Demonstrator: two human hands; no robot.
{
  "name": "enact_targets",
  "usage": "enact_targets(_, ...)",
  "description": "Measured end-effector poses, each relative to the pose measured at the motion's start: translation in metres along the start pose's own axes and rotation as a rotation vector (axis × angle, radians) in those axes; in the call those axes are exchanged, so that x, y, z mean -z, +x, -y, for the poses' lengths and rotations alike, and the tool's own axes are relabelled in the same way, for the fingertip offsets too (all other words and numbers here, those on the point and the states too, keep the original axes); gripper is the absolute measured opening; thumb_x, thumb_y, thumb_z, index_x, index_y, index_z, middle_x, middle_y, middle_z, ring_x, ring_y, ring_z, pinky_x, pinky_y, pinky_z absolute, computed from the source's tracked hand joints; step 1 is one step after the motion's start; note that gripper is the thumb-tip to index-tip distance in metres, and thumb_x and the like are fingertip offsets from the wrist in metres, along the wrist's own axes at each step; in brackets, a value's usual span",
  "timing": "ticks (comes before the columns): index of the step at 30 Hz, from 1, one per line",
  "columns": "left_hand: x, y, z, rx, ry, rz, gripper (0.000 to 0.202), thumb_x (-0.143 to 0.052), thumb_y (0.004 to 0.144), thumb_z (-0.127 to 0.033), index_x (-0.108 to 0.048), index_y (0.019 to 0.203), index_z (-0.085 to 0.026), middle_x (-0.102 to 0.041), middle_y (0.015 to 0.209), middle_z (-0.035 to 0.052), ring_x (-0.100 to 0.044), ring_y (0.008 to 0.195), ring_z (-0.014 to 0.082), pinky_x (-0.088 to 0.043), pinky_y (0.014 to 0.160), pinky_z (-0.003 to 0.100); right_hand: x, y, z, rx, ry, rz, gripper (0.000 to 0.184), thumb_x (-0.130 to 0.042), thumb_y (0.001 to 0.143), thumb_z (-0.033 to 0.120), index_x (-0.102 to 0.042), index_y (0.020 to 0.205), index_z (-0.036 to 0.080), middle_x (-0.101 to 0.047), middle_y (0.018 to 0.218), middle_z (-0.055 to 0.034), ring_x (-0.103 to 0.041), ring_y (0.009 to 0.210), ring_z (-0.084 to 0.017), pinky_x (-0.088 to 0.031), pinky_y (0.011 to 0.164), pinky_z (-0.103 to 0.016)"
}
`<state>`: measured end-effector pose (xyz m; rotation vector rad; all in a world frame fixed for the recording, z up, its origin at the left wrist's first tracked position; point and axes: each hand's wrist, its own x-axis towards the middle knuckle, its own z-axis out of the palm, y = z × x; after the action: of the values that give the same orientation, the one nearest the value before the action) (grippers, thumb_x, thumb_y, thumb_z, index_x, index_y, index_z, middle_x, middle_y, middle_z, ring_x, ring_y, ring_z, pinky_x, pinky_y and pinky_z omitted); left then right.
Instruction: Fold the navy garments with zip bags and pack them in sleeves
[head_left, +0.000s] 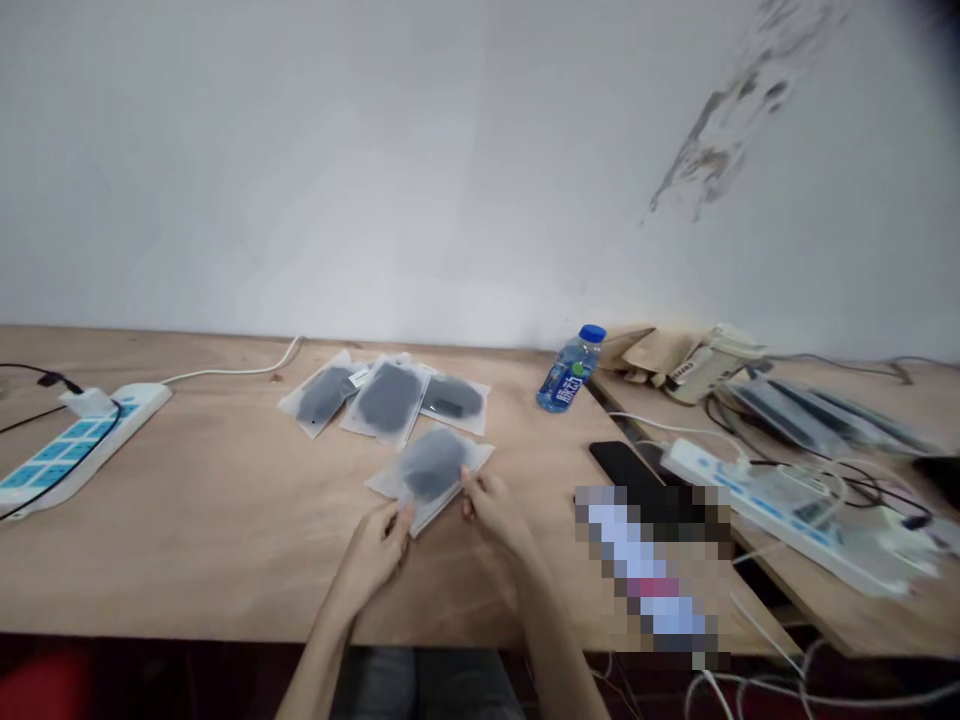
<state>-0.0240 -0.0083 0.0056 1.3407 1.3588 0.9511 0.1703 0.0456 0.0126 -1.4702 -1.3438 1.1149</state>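
Note:
A clear plastic bag with a dark item inside [431, 468] lies on the wooden table [225, 520] in front of me. My left hand [379, 550] pinches its near left corner. My right hand [491, 505] grips its near right edge with fingers curled. Three more such bags [390, 398] lie side by side just behind it, near the wall.
A white and blue power strip [75, 445] with a plugged cable lies at far left. A water bottle [571, 368] lies on its side at centre right. To the right are a black phone [622, 463], another power strip [780, 505], tangled cables and brown paper packets [652, 350].

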Motion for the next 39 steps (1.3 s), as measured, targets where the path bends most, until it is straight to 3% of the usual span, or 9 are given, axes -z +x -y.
enact_targets(7, 0.044, -0.030, 0.001, 0.036, 0.170, 0.201, 0.053, -0.042, 0.088, -0.063, -0.053, 0.063, -0.018, -0.051, 0.054, -0.0031, -0.047, 0.052, 0.0124, -0.034, 0.056, 0.024, 0.026, 0.009, -0.007, 0.016, 0.110, -0.139, 0.051, -0.056, 0.074, 0.071, -0.048, 0.059, 0.023, -0.055, 0.046, 0.0002, -0.053, 0.044, -0.015, -0.041, 0.047, -0.027)
enact_targets(11, 0.046, -0.045, -0.011, 0.102, 0.328, 0.290, 0.060, -0.037, 0.090, -0.063, -0.065, 0.063, -0.017, -0.058, 0.049, 0.0002, -0.057, 0.052, 0.0158, -0.040, 0.063, 0.026, 0.009, 0.005, -0.013, 0.057, 0.203, -0.166, 0.049, -0.048, 0.082, 0.068, -0.056, 0.095, 0.022, -0.073, 0.090, -0.0082, -0.070, 0.077, -0.021, -0.054, 0.066, -0.032)
enact_targets(14, 0.050, -0.039, -0.019, 0.094, 0.439, 0.106, 0.059, -0.035, 0.092, -0.060, -0.065, 0.063, -0.019, -0.063, 0.054, 0.0026, -0.060, 0.056, 0.0182, -0.039, 0.062, 0.027, -0.001, -0.008, -0.020, 0.086, 0.127, -0.257, 0.047, -0.050, 0.084, 0.058, -0.053, 0.114, 0.022, -0.068, 0.118, -0.0108, -0.067, 0.104, -0.023, -0.054, 0.083, -0.036)
enact_targets(18, 0.050, -0.007, -0.022, -0.021, 0.645, -0.248, 0.037, -0.040, 0.094, -0.045, -0.065, 0.086, -0.019, -0.072, 0.086, 0.0089, -0.066, 0.082, 0.0236, -0.040, 0.071, 0.030, -0.007, -0.030, -0.025, 0.052, 0.007, -0.274, 0.031, -0.057, 0.079, 0.047, -0.063, 0.094, 0.020, -0.072, 0.093, -0.0107, -0.067, 0.095, -0.028, -0.051, 0.087, -0.042)
enact_targets(21, 0.042, 0.016, -0.017, -0.031, 0.679, -0.233, 0.032, -0.042, 0.095, -0.037, -0.066, 0.090, -0.017, -0.072, 0.095, 0.0132, -0.066, 0.090, 0.0247, -0.040, 0.075, 0.031, -0.009, -0.038, -0.020, 0.043, -0.008, -0.202, 0.029, -0.058, 0.078, 0.046, -0.067, 0.083, 0.019, -0.071, 0.076, -0.0083, -0.067, 0.082, -0.028, -0.052, 0.082, -0.042)
enact_targets(24, 0.033, 0.029, -0.010, -0.031, 0.670, -0.211, 0.033, -0.041, 0.096, -0.034, -0.064, 0.079, -0.017, -0.072, 0.088, 0.0131, -0.066, 0.086, 0.0239, -0.039, 0.072, 0.030, -0.011, -0.040, -0.007, 0.053, 0.033, -0.091, 0.037, -0.057, 0.078, 0.050, -0.070, 0.084, 0.016, -0.074, 0.082, -0.0095, -0.069, 0.084, -0.028, -0.054, 0.080, -0.039)
enact_targets(32, 0.020, 0.029, 0.003, -0.082, 0.620, -0.219, 0.030, -0.041, 0.096, -0.033, -0.060, 0.078, -0.020, -0.071, 0.079, 0.0049, -0.066, 0.077, 0.0180, -0.039, 0.068, 0.025, -0.014, -0.040, 0.019, -0.068, 0.116, 0.107, 0.046, -0.072, 0.065, 0.058, -0.075, 0.078, 0.014, -0.074, 0.076, -0.0084, -0.069, 0.080, -0.030, -0.055, 0.067, -0.036)
enact_targets(35, 0.029, 0.025, 0.009, -0.060, 0.626, -0.276, 0.031, -0.039, 0.097, -0.034, -0.061, 0.080, -0.020, -0.071, 0.081, 0.0051, -0.066, 0.078, 0.0188, -0.040, 0.069, 0.025, -0.014, -0.038, 0.016, -0.067, 0.101, 0.077, 0.040, -0.072, 0.065, 0.054, -0.072, 0.070, 0.014, -0.069, 0.065, -0.0053, -0.066, 0.069, -0.024, -0.052, 0.061, -0.031)
enact_targets(39, 0.068, 0.017, 0.017, 0.017, 0.669, -0.406, 0.032, -0.036, 0.096, -0.035, -0.062, 0.087, -0.019, -0.072, 0.089, 0.0102, -0.067, 0.085, 0.0228, -0.042, 0.070, 0.028, -0.004, -0.037, 0.005, -0.073, 0.074, 0.002, 0.038, -0.067, 0.069, 0.053, -0.064, 0.062, 0.016, -0.061, 0.056, -0.0018, -0.059, 0.059, -0.018, -0.045, 0.054, -0.027)
